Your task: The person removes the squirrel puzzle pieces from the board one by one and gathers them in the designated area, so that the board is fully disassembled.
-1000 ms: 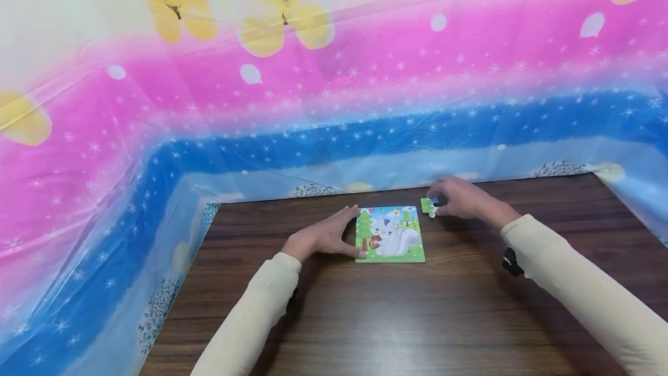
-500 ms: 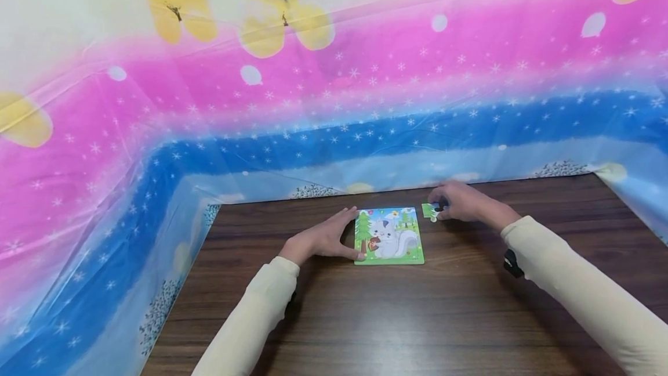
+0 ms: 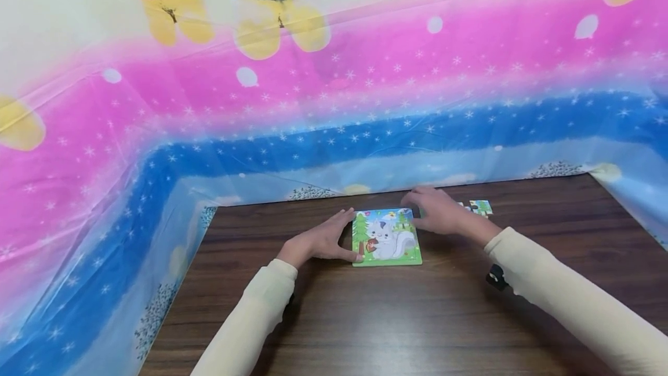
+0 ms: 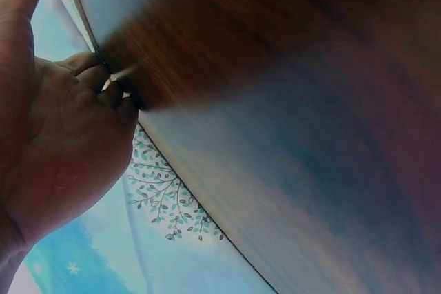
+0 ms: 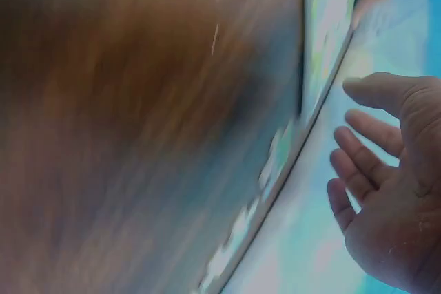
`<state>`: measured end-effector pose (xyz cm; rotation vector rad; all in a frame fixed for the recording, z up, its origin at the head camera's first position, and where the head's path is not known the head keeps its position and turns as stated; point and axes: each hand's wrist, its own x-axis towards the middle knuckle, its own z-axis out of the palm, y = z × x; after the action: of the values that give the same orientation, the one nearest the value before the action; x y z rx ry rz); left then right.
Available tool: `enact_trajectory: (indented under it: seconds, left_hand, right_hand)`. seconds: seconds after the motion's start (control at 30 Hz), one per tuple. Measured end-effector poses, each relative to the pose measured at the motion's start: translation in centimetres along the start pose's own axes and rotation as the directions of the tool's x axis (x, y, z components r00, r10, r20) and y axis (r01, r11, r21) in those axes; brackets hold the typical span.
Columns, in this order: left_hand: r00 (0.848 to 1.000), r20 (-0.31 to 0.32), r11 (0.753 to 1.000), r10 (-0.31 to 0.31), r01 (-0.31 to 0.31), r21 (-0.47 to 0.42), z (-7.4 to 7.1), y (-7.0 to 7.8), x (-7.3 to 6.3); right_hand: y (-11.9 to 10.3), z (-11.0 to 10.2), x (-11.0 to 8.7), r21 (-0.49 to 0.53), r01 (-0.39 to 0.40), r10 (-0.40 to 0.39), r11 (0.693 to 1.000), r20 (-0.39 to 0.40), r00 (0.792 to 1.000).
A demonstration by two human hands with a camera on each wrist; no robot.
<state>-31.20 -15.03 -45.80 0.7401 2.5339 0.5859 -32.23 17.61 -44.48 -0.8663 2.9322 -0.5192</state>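
Note:
A square jigsaw puzzle (image 3: 387,238) with a white squirrel, green trees and grass lies on the table in the head view. My left hand (image 3: 325,238) spans its left edge, thumb on the lower left corner and straight fingers at the upper left. The left wrist view shows the left palm (image 4: 62,129) at the table's far side. My right hand (image 3: 438,211) is at the puzzle's upper right corner. In the right wrist view the fingers of the right hand (image 5: 393,163) are loose and spread, with nothing seen between them. Loose puzzle pieces (image 3: 480,207) lie behind it, partly hidden by the wrist.
The dark wood table (image 3: 365,318) extends toward me. A printed cloth (image 3: 334,155) in pink, blue and white hangs along its far and left edges. Blurred loose pieces (image 5: 275,160) lie near the far table edge in the right wrist view.
My right hand has moved left from the loose pieces to the puzzle's upper right corner, uncovering pieces on its right. The green piece seen earlier left of it is out of sight. Left hand unchanged.

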Motion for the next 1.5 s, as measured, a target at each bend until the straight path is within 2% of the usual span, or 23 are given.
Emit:
enact_trajectory:
  seconds: [0.23, 0.37, 0.5, 0.73, 0.9, 1.17, 1.5]
  left_hand:
    - [1.000, -0.010, 1.000, 0.011, -0.011, -0.005, 0.0, 0.2, -0.2]
    - [1.000, -0.017, 1.000, 0.012, -0.012, -0.004, 0.1, 0.2, -0.2]
    - [1.000, -0.020, 1.000, 0.014, -0.014, 0.011, 0.3, 0.1, -0.1]
    - [0.999, -0.028, 1.000, 0.018, -0.017, 0.018, 0.5, 0.0, 0.1]
    - [0.999, -0.030, 1.000, 0.017, -0.017, 0.014, 0.5, 0.1, 0.0]
    - [0.999, -0.036, 1.000, 0.015, -0.015, 0.016, 0.6, 0.0, 0.0]
    - [1.000, -0.019, 0.999, -0.012, 0.013, 0.032, 0.2, 0.5, -0.1]
  right_hand:
    - [-3.2, 1.2, -1.1, 0.047, -0.037, 0.033, 0.998, 0.079, 0.996]
    - [-4.0, 2.0, -1.8, 0.084, -0.071, 0.066, 0.994, 0.063, 0.996]
    - [-4.3, 2.7, -2.1, 0.068, -0.095, 0.094, 0.993, 0.024, 0.995]
    - [-4.1, 2.8, -2.0, 0.059, -0.105, 0.104, 0.993, 0.024, 0.994]
    - [-3.6, 2.9, -1.8, 0.104, -0.113, 0.111, 0.988, 0.031, 0.993]
    - [-2.2, 3.7, -1.9, 0.172, -0.039, 0.041, 0.984, -0.011, 0.999]
    - [-2.2, 3.8, -1.9, 0.229, -0.027, 0.032, 0.973, -0.018, 0.999]
